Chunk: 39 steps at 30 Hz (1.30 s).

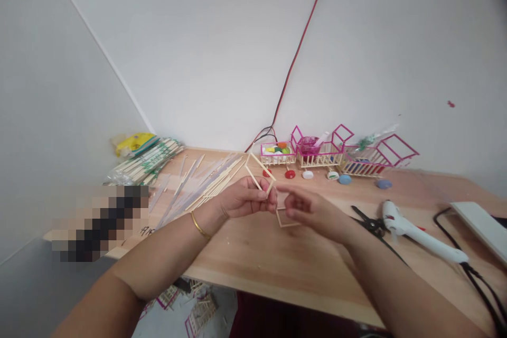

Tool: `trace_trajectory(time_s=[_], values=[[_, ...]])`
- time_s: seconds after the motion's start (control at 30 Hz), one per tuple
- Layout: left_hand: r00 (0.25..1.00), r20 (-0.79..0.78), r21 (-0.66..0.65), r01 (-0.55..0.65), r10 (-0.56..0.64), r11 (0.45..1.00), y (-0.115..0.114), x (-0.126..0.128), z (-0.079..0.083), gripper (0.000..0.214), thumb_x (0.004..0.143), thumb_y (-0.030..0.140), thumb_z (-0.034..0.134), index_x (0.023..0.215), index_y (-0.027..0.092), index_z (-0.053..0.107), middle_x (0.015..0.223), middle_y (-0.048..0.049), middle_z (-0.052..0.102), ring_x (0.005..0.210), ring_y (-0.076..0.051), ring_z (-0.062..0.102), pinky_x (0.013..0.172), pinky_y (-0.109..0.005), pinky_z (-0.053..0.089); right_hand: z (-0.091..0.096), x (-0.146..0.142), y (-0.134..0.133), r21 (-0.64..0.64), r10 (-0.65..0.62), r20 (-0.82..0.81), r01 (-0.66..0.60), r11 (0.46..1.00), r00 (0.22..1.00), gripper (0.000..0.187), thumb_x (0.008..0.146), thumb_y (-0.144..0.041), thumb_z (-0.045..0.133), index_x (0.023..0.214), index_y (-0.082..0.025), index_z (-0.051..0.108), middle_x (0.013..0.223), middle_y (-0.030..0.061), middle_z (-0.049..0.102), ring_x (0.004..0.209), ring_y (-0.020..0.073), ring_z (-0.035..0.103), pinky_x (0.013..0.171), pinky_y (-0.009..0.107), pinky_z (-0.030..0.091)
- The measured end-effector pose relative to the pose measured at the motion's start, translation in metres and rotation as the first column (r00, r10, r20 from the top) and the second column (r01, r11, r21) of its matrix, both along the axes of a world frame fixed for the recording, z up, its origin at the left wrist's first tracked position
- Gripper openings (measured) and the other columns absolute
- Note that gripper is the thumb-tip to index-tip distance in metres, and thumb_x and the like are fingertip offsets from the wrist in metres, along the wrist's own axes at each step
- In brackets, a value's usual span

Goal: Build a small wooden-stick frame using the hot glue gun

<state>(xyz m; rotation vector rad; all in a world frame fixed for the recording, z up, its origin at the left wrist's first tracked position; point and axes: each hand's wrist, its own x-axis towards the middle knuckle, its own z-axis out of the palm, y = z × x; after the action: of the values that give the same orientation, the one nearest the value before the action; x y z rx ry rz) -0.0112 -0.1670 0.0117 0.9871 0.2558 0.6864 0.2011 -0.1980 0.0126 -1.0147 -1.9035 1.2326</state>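
My left hand pinches a small four-sided frame of thin wooden sticks, which stands tilted up from the fingertips. Close on its right is my right hand, its index finger stretched toward the frame's lower corner and the other fingers partly bent. I see nothing held in it. Whether that fingertip touches the frame, I cannot tell. Below the right hand, a second stick frame lies flat on the wooden table, partly hidden by the fingers.
Loose sticks and bundled sticks lie at left. Small stick carts with coloured wheels line the wall. Pliers, a white glue gun with its cable and a white box are at right. More stick pieces lie below the table edge.
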Motion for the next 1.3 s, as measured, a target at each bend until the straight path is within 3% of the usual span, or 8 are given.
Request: trace_trajectory(time_s=[0.07,0.17,0.4,0.63,0.77,0.9,1.1,1.3], values=[[1.000,-0.021,-0.005,-0.016,0.016,1.000,0.000,0.000,-0.002,0.026,0.060,0.026,0.075,0.068,0.012,0.055,0.073,-0.0040,0.062,0.067,-0.014,0.060,0.068,-0.029,0.046,0.001,-0.006,-0.005,0.031,0.113,0.104,-0.117,0.993,0.988,0.026,0.078,-0.034,0.058,0.101,-0.024,0.065,0.072,-0.0006,0.060,0.059,0.0105,0.051,0.053,0.022,0.041],[0.998,-0.032,-0.013,-0.048,0.048,0.999,0.003,0.001,-0.008,0.025,0.062,0.025,0.074,0.072,0.012,0.056,0.077,-0.0048,0.064,0.069,-0.015,0.062,0.071,-0.031,0.046,0.002,-0.002,-0.004,0.097,-0.040,0.092,0.031,0.995,0.995,0.020,0.079,-0.036,0.057,0.083,-0.021,0.070,0.067,0.0005,0.062,0.055,0.0103,0.051,0.051,0.023,0.040],[0.996,-0.089,-0.039,0.011,-0.015,0.999,0.004,0.009,-0.019,0.021,0.066,0.020,0.072,0.076,0.010,0.057,0.095,-0.0123,0.066,0.086,-0.021,0.064,0.088,-0.042,0.044,0.009,0.030,0.012,0.106,-0.255,-0.610,0.396,0.912,0.750,0.007,0.070,-0.031,0.068,0.077,-0.029,0.070,0.065,-0.0024,0.057,0.052,0.0078,0.044,0.049,0.024,0.039],[0.986,-0.157,-0.040,0.052,-0.057,0.998,0.005,0.013,-0.026,0.021,0.062,0.015,0.074,0.074,0.009,0.058,0.110,-0.0162,0.061,0.103,-0.024,0.059,0.098,-0.043,0.037,0.024,0.035,0.013,0.040,-0.286,-0.773,0.494,0.869,0.566,0.009,0.063,-0.020,0.074,0.064,-0.026,0.067,0.097,-0.0036,0.055,0.072,0.0073,0.051,0.056,0.021,0.043],[0.986,-0.166,-0.050,-0.006,-0.002,0.999,0.005,0.009,-0.021,0.021,0.063,0.017,0.074,0.074,0.009,0.057,0.118,-0.0153,0.056,0.100,-0.025,0.060,0.088,-0.039,0.046,0.037,0.040,0.011,0.020,-0.246,-0.856,0.505,0.863,0.454,0.009,0.068,-0.026,0.071,0.064,-0.028,0.064,0.080,-0.0047,0.057,0.066,0.0080,0.050,0.057,0.024,0.043],[0.917,-0.304,-0.106,0.239,-0.260,0.965,-0.003,0.006,-0.014,0.029,0.058,0.022,0.077,0.077,0.011,0.057,0.120,-0.0126,0.054,0.080,-0.024,0.066,0.064,-0.032,0.054,0.048,0.044,0.008,-0.061,-0.271,-0.885,0.484,0.873,0.378,0.012,0.077,-0.031,0.063,0.066,-0.027,0.061,0.049,-0.0079,0.036,0.041,0.0061,0.027,0.049,0.024,0.037],[0.858,-0.413,-0.100,0.292,-0.306,0.951,-0.010,0.012,-0.021,0.032,0.055,0.026,0.078,0.074,0.013,0.057,0.118,-0.0082,0.055,0.084,-0.021,0.065,0.068,-0.032,0.053,0.044,0.041,0.006,-0.064,-0.250,-0.852,0.384,0.921,0.460,0.021,0.079,-0.040,0.060,0.066,-0.024,0.058,0.041,-0.0083,0.030,0.038,0.0067,0.018,0.043,0.023,0.028],[0.924,-0.351,0.243,-0.070,0.155,0.967,-0.001,0.019,-0.024,0.021,0.061,0.023,0.074,0.070,0.012,0.059,0.120,-0.0127,0.055,0.115,-0.022,0.049,0.101,-0.035,0.032,0.031,0.032,0.005,-0.001,-0.187,-0.773,0.293,0.956,0.607,0.015,0.078,-0.035,0.062,0.068,-0.023,0.062,0.042,-0.0076,0.036,0.041,0.0057,0.028,0.048,0.023,0.030]])
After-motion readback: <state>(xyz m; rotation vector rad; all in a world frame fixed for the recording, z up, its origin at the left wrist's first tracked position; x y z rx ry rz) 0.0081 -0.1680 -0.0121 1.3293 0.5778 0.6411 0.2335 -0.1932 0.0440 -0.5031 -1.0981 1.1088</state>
